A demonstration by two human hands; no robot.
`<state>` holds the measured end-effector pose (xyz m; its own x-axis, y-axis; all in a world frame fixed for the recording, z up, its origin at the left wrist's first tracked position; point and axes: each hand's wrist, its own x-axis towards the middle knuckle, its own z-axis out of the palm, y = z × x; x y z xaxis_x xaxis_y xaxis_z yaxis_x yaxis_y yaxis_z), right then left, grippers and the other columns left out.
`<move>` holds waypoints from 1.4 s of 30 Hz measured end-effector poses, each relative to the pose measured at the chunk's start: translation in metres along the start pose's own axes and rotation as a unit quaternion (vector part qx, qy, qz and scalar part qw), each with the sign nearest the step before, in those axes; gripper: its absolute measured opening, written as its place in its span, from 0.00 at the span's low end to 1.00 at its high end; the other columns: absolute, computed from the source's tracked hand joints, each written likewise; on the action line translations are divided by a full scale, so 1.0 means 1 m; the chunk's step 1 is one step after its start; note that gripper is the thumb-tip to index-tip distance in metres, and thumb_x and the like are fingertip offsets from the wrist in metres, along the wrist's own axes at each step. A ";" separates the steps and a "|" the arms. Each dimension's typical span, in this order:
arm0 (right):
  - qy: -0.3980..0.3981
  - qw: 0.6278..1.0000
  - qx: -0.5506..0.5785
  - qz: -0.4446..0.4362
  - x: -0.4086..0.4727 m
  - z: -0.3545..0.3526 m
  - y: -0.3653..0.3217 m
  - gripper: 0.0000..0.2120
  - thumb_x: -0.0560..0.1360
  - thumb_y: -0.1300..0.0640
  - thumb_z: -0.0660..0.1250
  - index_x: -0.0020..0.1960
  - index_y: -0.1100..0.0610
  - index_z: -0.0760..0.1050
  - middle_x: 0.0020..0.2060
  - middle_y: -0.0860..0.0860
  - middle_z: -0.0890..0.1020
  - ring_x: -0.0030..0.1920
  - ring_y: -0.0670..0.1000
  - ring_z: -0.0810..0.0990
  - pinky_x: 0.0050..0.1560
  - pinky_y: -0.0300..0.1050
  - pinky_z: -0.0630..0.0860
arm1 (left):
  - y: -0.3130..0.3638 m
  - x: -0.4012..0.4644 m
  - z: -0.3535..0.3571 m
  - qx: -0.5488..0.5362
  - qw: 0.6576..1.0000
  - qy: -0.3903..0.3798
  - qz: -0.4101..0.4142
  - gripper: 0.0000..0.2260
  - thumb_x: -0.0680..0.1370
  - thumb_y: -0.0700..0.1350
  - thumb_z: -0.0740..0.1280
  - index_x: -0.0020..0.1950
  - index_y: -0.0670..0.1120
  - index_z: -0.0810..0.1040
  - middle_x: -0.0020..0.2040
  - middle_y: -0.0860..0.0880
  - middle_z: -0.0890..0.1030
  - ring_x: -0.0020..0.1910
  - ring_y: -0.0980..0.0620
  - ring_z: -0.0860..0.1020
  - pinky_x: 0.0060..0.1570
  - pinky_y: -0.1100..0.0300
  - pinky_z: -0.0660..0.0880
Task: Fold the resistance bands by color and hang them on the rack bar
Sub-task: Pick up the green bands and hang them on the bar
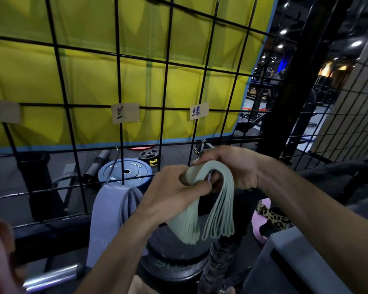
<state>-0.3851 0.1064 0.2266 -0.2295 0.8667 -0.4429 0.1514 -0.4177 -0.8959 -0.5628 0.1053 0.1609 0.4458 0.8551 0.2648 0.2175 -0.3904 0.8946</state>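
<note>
A folded bundle of pale green resistance bands (218, 200) drapes in an arch in front of the black wire grid rack (119, 81). My left hand (174, 187) pinches the bundle's left side near its top. My right hand (232, 166) curls round the fold from the right, its fingers under the arch. Both ends of the bundle hang down loose. A folded blue-purple band (108, 209) hangs from a grid bar at lower left. Paper labels (198, 111) are clipped to a horizontal bar, one above the green bundle, another (125, 113) above the purple band.
Behind the grid lie a blue weight plate (125, 171), a small black plate (148, 154) and a yellow mat wall (94, 60). Below my hands sit a black plate stack (174, 264), a pink band (261, 217) and a leopard-print strap (272, 217). A grey box (295, 262) stands at lower right.
</note>
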 end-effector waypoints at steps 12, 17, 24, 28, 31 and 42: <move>-0.025 0.999 0.036 -0.002 0.003 -0.006 0.005 0.11 0.75 0.62 0.58 0.54 0.63 0.74 0.36 0.56 0.75 0.24 0.47 0.73 0.25 0.37 0.73 | 0.001 0.002 0.007 0.015 0.999 0.027 0.010 0.21 0.66 0.61 0.72 0.39 0.43 0.79 0.26 0.54 0.75 0.25 0.56 0.71 0.28 0.58 0.66; -0.015 0.999 0.017 -0.035 -0.002 -0.001 0.018 0.07 0.78 0.62 0.57 0.48 0.57 0.74 0.36 0.52 0.75 0.27 0.46 0.71 0.23 0.35 0.70 | 0.001 0.000 0.009 0.034 0.999 0.023 0.014 0.12 0.71 0.59 0.75 0.44 0.52 0.83 0.35 0.53 0.82 0.33 0.55 0.79 0.34 0.54 0.74; -0.018 0.997 0.042 -0.068 -0.010 0.001 0.033 0.09 0.81 0.59 0.56 0.56 0.54 0.74 0.34 0.52 0.75 0.26 0.47 0.69 0.26 0.39 0.67 | 0.006 -0.003 0.007 0.101 0.994 -0.020 0.024 0.08 0.77 0.59 0.68 0.50 0.57 0.77 0.37 0.54 0.81 0.35 0.57 0.79 0.31 0.63 0.70; 0.037 0.987 0.038 -0.155 -0.010 0.003 0.052 0.17 0.82 0.48 0.61 0.67 0.55 0.76 0.56 0.53 0.83 0.51 0.52 0.83 0.56 0.48 0.78 | 0.005 -0.003 0.005 0.149 0.988 -0.022 0.020 0.11 0.77 0.62 0.62 0.51 0.56 0.77 0.38 0.55 0.81 0.35 0.57 0.80 0.35 0.59 0.75; 0.069 0.972 0.000 -0.226 -0.018 0.004 0.065 0.21 0.78 0.42 0.62 0.68 0.46 0.75 0.64 0.51 0.81 0.63 0.51 0.80 0.65 0.50 0.76 | 0.008 -0.003 0.007 0.155 0.987 -0.039 0.021 0.13 0.78 0.61 0.61 0.47 0.53 0.77 0.36 0.54 0.81 0.32 0.56 0.79 0.32 0.58 0.74; 0.148 0.900 -0.235 -0.337 -0.021 -0.002 0.078 0.18 0.80 0.49 0.56 0.68 0.48 0.73 0.49 0.52 0.82 0.51 0.55 0.81 0.61 0.54 0.74 | 0.013 0.003 0.007 0.135 0.986 -0.092 0.019 0.15 0.79 0.62 0.58 0.39 0.59 0.78 0.29 0.55 0.72 0.30 0.56 0.72 0.38 0.53 0.68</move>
<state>-0.3666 0.0560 0.1666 -0.1656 0.9438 0.2861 0.4801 0.3306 -0.8126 -0.5529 0.1008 0.1709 0.6032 0.7711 0.2040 0.4096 -0.5189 0.7503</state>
